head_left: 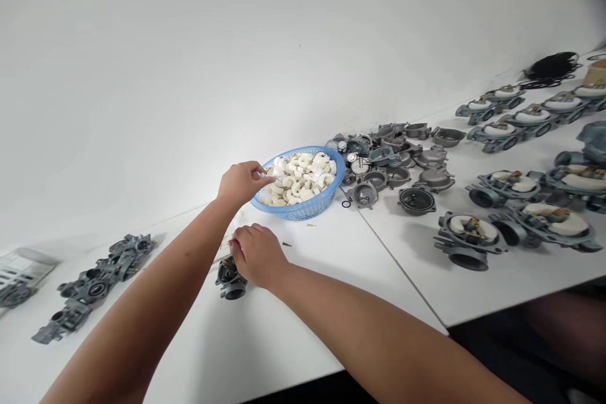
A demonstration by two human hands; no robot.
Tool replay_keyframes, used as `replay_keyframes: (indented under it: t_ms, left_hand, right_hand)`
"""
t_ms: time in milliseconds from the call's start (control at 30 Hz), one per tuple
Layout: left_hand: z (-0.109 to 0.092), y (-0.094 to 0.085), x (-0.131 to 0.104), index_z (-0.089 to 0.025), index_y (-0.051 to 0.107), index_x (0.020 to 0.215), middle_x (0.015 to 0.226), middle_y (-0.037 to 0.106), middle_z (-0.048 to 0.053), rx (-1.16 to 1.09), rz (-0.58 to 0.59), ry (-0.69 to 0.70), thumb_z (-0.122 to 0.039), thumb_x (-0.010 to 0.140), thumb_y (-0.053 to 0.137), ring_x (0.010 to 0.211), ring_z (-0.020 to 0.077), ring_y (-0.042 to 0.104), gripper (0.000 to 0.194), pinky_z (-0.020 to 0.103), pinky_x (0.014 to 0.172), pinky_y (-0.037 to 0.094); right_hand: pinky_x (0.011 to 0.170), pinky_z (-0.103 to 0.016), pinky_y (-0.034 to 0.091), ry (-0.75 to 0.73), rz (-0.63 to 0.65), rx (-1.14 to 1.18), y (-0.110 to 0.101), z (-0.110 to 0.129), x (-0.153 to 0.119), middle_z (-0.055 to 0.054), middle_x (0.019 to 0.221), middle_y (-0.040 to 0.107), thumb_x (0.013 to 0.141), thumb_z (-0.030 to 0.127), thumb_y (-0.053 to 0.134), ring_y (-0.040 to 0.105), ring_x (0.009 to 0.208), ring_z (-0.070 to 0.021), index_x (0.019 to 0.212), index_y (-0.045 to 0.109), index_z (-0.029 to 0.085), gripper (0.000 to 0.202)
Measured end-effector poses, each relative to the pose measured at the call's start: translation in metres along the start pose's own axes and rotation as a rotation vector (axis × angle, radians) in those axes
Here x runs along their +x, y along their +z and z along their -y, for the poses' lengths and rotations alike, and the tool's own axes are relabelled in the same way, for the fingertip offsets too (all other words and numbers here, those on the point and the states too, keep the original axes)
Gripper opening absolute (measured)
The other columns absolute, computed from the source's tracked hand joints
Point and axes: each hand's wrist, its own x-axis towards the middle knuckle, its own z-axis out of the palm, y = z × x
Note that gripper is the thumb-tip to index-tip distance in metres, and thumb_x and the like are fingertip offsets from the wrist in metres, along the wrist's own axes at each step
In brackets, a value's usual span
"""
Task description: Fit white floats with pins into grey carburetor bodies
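My left hand [243, 181] reaches over the near-left rim of a blue plastic basket [303, 209], its thumb and forefinger apart just above the white floats [303, 173] heaped inside. Nothing shows between those fingers. Below it, my right hand [260, 254] is curled over a grey carburetor body [233, 287], gripping its upper side; the fingertips are partly hidden. On the table beside that hand lie a small dark-tipped brass piece [286, 244] and a small brass pin [311, 225].
Carburetor bodies [97, 287] lie in a row at left. Grey float bowls [416, 201] are piled right of the basket, near a black O-ring [346, 204]. Carburetors with white floats fitted [473, 233] stand at right. Black rings [552, 68] are heaped far right. A table seam [398, 259] runs between.
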Motion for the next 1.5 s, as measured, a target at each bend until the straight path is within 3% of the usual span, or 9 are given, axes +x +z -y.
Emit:
replay_keyframes:
  t_ms: [100,267,500,667,800,967,1100,1233,1500]
  left_hand:
    - [0.007,-0.008,-0.021,-0.026,0.075,0.093,0.081,0.077,0.003,-0.043,-0.073,-0.013,-0.055,0.078,0.074,0.073,0.0211,0.069,0.032,0.032,0.06,0.045]
    - [0.029,-0.009,-0.056,-0.029,0.079,0.098,0.078,0.077,0.0,-0.196,-0.267,0.032,-0.055,0.082,0.074,0.075,0.0203,0.071,0.031,0.032,0.07,0.048]
    - [0.065,-0.007,-0.096,-0.026,0.076,0.08,0.061,0.071,-0.002,0.04,-0.663,0.579,-0.044,0.089,0.074,0.058,0.0148,0.063,0.02,0.034,0.075,0.045]
    - [0.085,-0.001,-0.129,-0.025,0.072,0.087,0.064,0.071,-0.004,0.026,-0.782,0.754,-0.026,0.082,0.082,0.057,0.0134,0.059,0.011,0.031,0.064,0.041]
    - [0.098,0.014,-0.15,-0.024,0.07,0.081,0.055,0.062,-0.006,-0.218,-0.803,0.583,-0.018,0.082,0.08,0.053,0.0115,0.051,0.012,0.03,0.059,0.04]
    - [0.107,0.023,-0.156,-0.021,0.067,0.073,0.067,0.066,-0.002,-0.573,-0.768,0.245,-0.022,0.085,0.075,0.063,0.0115,0.058,0.014,0.027,0.064,0.048]
    - [0.108,0.022,-0.156,-0.022,0.071,0.087,0.064,0.06,-0.004,-0.61,-0.766,0.193,-0.029,0.086,0.074,0.063,0.0116,0.06,0.008,0.028,0.07,0.053]
    - [0.106,0.022,-0.157,-0.021,0.063,0.085,0.064,0.056,-0.005,-0.646,-0.739,0.199,-0.031,0.09,0.07,0.059,0.0101,0.057,0.012,0.026,0.067,0.052]
    - [0.11,0.027,-0.16,-0.024,0.048,0.091,0.06,0.054,-0.006,-0.772,-0.54,0.123,-0.033,0.094,0.064,0.056,0.0111,0.055,0.018,0.026,0.061,0.047]
  right_hand:
    - [0.068,-0.032,0.037,0.088,0.011,0.017,-0.002,0.002,-0.001,-0.006,0.101,0.073,0.105,0.028,0.041,0.064,0.086,-0.0199,0.105,0.06,0.018,0.021]
    - [0.064,-0.03,0.031,0.191,0.037,0.04,-0.005,0.0,0.001,-0.004,0.104,0.072,0.106,0.025,0.036,0.064,0.082,-0.0174,0.105,0.056,0.021,0.021]
    - [0.059,-0.03,0.026,0.331,0.099,0.017,-0.005,-0.008,0.005,-0.004,0.091,0.07,0.102,0.024,0.038,0.057,0.07,-0.0168,0.093,0.055,0.021,0.02]
    - [0.06,-0.029,0.028,0.377,0.133,0.0,0.001,-0.012,0.008,-0.004,0.092,0.07,0.102,0.028,0.04,0.058,0.077,-0.0182,0.094,0.055,0.022,0.018]
    - [0.061,-0.028,0.03,0.389,0.151,-0.007,0.001,-0.013,0.01,-0.001,0.089,0.069,0.1,0.029,0.044,0.058,0.076,-0.0159,0.09,0.056,0.023,0.017]
    - [0.06,-0.028,0.031,0.411,0.133,-0.013,-0.004,-0.011,0.009,0.002,0.083,0.068,0.097,0.033,0.049,0.056,0.069,-0.0138,0.09,0.059,0.023,0.016]
    - [0.058,-0.027,0.031,0.431,0.138,-0.034,-0.005,-0.011,0.006,0.002,0.077,0.066,0.092,0.031,0.056,0.054,0.065,-0.013,0.089,0.062,0.022,0.011]
    - [0.057,-0.028,0.03,0.443,0.18,-0.107,-0.007,-0.011,0.005,0.002,0.075,0.065,0.089,0.031,0.058,0.053,0.063,-0.0127,0.088,0.063,0.023,0.01]
    - [0.057,-0.029,0.03,0.446,0.331,-0.259,-0.01,-0.01,0.008,0.0,0.085,0.07,0.091,0.033,0.057,0.056,0.068,-0.0145,0.084,0.06,0.023,0.013]
